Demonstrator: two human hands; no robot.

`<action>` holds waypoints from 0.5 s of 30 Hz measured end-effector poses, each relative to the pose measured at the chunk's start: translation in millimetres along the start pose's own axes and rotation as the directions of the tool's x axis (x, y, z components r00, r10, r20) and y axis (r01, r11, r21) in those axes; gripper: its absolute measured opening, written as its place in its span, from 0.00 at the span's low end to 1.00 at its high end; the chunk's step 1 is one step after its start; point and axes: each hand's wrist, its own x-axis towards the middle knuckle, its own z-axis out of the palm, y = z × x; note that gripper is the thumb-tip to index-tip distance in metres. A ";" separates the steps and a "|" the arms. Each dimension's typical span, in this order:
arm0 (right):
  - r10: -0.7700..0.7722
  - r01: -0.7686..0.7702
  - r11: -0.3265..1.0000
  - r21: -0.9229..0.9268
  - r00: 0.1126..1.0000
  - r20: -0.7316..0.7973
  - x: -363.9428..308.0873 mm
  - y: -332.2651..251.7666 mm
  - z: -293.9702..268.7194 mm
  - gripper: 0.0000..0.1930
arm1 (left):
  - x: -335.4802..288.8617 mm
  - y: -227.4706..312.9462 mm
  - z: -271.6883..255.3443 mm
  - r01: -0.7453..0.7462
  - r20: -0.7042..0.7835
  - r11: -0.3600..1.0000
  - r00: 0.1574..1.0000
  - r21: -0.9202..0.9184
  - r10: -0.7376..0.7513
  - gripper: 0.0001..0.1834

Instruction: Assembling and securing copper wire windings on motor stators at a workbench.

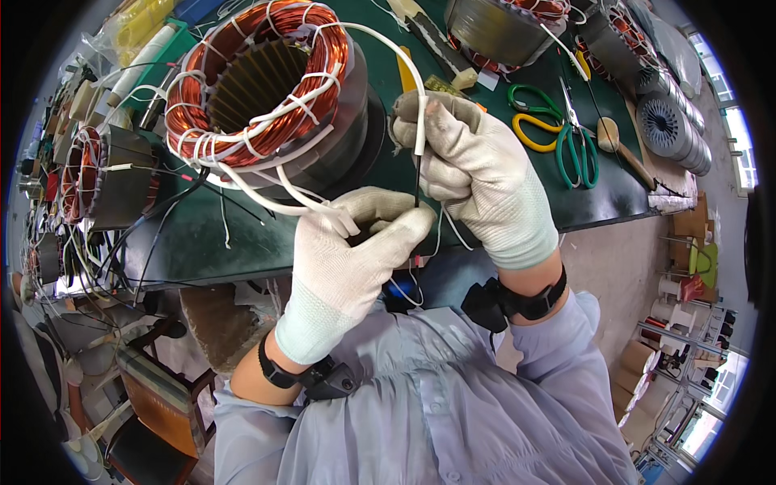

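Right hand [489, 170], fingers pinching white sleeve [420, 125], left hand [343, 250], fingers pinching black wire [417, 178], table edge [234, 265] near, stator [242, 93] at 10 o'clock, scissors [575, 127] apart at 2.

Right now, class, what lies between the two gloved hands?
In the head view, a thin black lead runs between the left hand and the white sleeve at the right hand.

Whitish knitted fabric is used for both the left glove [339, 263] and the right glove [505, 182], each finished with a pale mint cuff [525, 245]; the fingers are smudged grey. Each wrist is circled by a black strap [543, 301] fitted with a boxy black device [331, 380]. A pale lavender-grey smock [477, 412] is worn, gathered across the front and fitted with round buttons [437, 408].
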 end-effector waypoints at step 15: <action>0.029 -0.024 0.955 -0.297 1.000 0.012 -4.7 -8.9 14.3 0.18 | -37.0 -45.5 -24.4 -0.572 -0.221 0.819 0.804 -0.034 0.552 0.23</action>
